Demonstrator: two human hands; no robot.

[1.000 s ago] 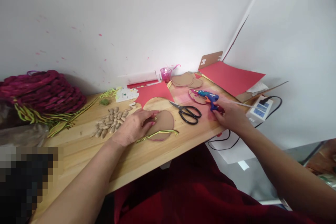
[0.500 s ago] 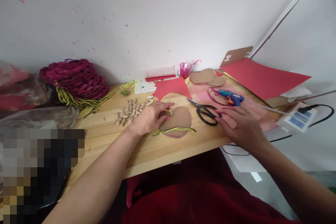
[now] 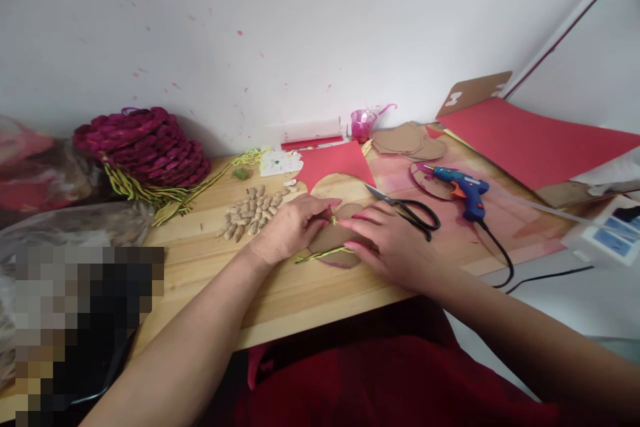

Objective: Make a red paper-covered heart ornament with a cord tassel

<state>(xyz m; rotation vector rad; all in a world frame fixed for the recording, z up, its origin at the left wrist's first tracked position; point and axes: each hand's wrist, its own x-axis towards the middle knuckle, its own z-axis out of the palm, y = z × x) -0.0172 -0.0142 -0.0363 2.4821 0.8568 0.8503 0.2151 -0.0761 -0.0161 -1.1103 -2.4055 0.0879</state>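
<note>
A brown cardboard heart [image 3: 325, 237] lies flat on the table under both hands, its right side largely covered. My left hand [image 3: 295, 223] rests over its upper left, thumb and fingers pinched at a short yellow-green yarn end [image 3: 335, 219]. From the right, my right hand [image 3: 395, 240] reaches over the cardboard, fingers apart, its fingertips close to that yarn. Green and dark yarn strands [image 3: 323, 254] run across the lower part of the cardboard. Black-handled scissors [image 3: 417, 213] lie just beyond my right hand.
Peanuts [image 3: 250, 213] are heaped left of the cardboard. Cut red paper [image 3: 335, 163] lies behind it. A blue glue gun [image 3: 465, 190] rests at right, its cord trailing off the edge. More cardboard shapes [image 3: 400, 139], a pink cup [image 3: 363, 124] and a magenta braided bundle [image 3: 143, 147] stand near the wall.
My right hand has moved left from beside the scissors to over the cardboard, close to the left hand. My left hand stays at the yarn end. The view has shifted slightly.
</note>
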